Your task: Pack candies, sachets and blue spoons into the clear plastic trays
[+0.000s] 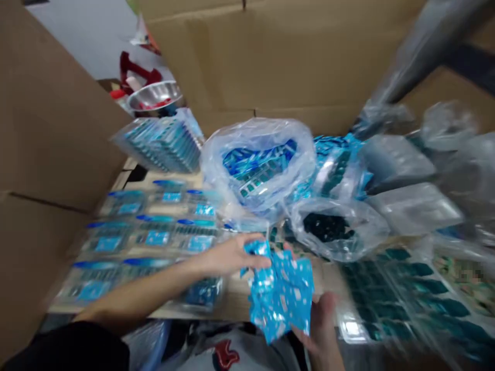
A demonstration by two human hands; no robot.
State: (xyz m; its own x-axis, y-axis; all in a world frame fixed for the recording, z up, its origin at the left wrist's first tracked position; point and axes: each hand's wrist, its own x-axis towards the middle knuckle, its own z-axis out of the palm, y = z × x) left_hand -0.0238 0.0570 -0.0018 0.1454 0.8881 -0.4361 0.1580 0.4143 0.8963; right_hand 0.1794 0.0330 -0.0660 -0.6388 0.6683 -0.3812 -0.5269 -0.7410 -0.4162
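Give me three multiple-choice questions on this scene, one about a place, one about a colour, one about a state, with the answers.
1. Where is the steel bowl? A) Upper left, beyond the cardboard wall B) Lower right corner C) Centre of the view
2. What colour is the crumpled packet between the left hand and right hand? A) Red B) Blue with white patches C) Black
3. How is the clear plastic bag? A) Tied shut B) Open C) Flat and empty

1 A: it shows past the wall's edge.
2 B: the patches dot the blue.
3 B: blue packs show through its mouth.

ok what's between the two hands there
The head view shows a crumpled blue foil sheet with pale printed patches between the left hand and the right hand, held by both.
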